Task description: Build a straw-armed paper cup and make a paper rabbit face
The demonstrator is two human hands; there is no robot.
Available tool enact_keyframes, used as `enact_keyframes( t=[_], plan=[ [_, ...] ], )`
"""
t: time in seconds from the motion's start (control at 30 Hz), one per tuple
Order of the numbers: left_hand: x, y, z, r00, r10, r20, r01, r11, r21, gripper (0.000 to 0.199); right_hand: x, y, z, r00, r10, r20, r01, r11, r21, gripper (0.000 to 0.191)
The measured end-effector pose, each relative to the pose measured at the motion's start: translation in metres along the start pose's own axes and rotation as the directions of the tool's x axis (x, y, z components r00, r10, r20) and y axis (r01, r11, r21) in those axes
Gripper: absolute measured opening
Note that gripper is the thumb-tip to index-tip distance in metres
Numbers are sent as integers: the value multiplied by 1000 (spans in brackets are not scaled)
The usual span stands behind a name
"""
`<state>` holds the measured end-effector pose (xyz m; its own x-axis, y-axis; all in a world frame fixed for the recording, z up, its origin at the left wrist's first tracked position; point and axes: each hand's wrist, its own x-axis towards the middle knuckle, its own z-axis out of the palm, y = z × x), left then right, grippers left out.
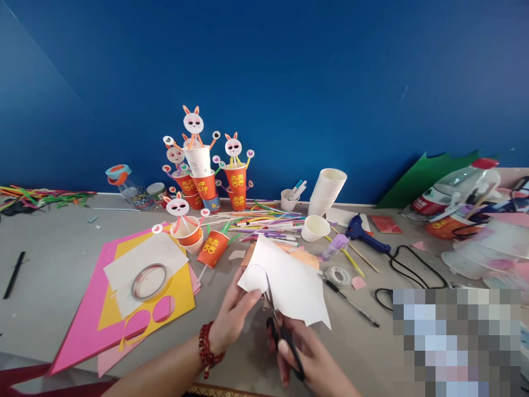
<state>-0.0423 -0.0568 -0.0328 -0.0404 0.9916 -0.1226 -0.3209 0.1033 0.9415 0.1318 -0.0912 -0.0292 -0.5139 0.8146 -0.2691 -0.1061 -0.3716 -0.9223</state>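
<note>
Over the surface (363, 350), the left hand (237, 317) has white paper (295, 275) in its grip; the right hand (308, 353) holds scissors (284, 333), apparently cutting round a drawn circle (254, 278). Turning the paper seems called for next

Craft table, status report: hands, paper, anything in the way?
Left grip on white paper. Right grip holding scissors, blades at edge of drawn circle. Left thumb close beside blades.

A blocky blurred patch (457, 342) covers the lower right. The white paper (295, 281) at the centre hides most fingers of the left hand (232, 320). The left edge cuts off colourful strips (53, 197).
</note>
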Motion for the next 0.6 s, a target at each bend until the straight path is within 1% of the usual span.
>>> enact_keyframes(
  t=[0.07, 0.13, 0.2, 0.27, 0.3, 0.37, 0.47, 0.53, 0.6],
  plan=[
    [2, -6, -4, 999, -15, -46, 17, 999, 42, 36, -1, 2, 0, 998, -4, 56, 1, 999, 46, 58],
    [3, -12, -8, 998, -27, -54, 30, 997, 65, 32, -1, 7, 1, 992, -23, 125, 7, 992, 130, 55],
    [5, -15, -9, 999, -20, -31, 22, 998, 53, 31, -3, 16, 3, 987, -35, 159, -5, 970, 243, 58],
    [7, -15, -9, 1000, 12, -9, -12, 1000, 7, 32, -5, 21, 5, 985, -21, 170, -32, 951, 307, 62],
    [8, -15, -8, 1000, 29, -10, -29, 999, -22, 32, -6, 21, 5, 985, -12, 174, -42, 953, 301, 63],
    [10, -12, -6, 999, 50, -19, -51, 995, -83, 32, -10, 15, 3, 984, 0, 179, -36, 980, 198, 61],
    [11, -7, -5, 998, 50, -30, -54, 987, -153, 30, -17, -7, -4, 984, 26, 175, -32, 999, 29, 57],
    [12, -4, -5, 999, 33, -37, -39, 984, -175, 34, -21, -22, -9, 985, 63, 163, -60, 998, -25, 54],
    [11, -2, -7, 998, 19, -53, -28, 984, -178, 38, -24, -30, -14, 976, 114, 186, -111, 993, -29, 56]
  ],
)
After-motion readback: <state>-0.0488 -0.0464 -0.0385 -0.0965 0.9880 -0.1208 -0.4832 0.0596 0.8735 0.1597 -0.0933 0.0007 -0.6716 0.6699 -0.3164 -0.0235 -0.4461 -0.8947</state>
